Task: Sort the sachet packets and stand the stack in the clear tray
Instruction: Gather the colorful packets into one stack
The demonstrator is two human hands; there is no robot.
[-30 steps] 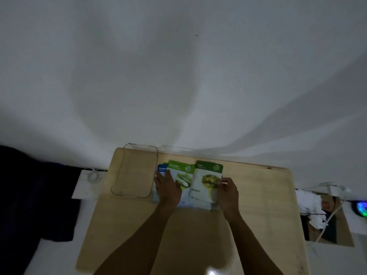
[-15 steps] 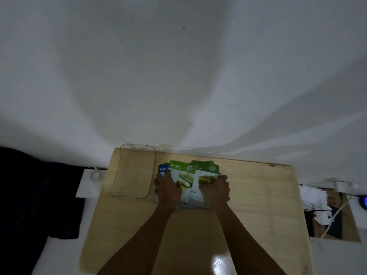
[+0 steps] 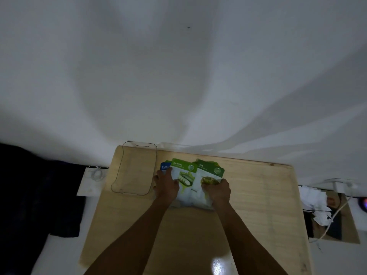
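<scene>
A dim room with a plain white wall (image 3: 178, 76) rises behind a pale wooden table (image 3: 258, 205) with fine straight grain and a glossy spot of reflected light near its front edge. At the table's far left corner lies the clear plastic tray (image 3: 119, 175), a rounded rectangle with thin see-through walls and a handle slot at its far end, its long axis running away from the person. Just to its right the flat sachet packets are fanned out and overlapping, long sides pointing away towards the wall: a blue-topped blueberry sachet (image 3: 165, 166) peeking out at the left, a light-green-topped cucumber sachet (image 3: 183, 171) in the middle, and a dark-green-topped sachet (image 3: 210, 169) on the right, all with white lower halves and a slight sheen. The left hand (image 3: 166, 185) presses flat on the packets' left side, fingers spread. The right hand (image 3: 218, 191) curls onto the dark-green packet, fingers bent together and gripping its lower part. Off the right edge sit crumpled white papers (image 3: 313, 203) and a white cable (image 3: 335, 215).
</scene>
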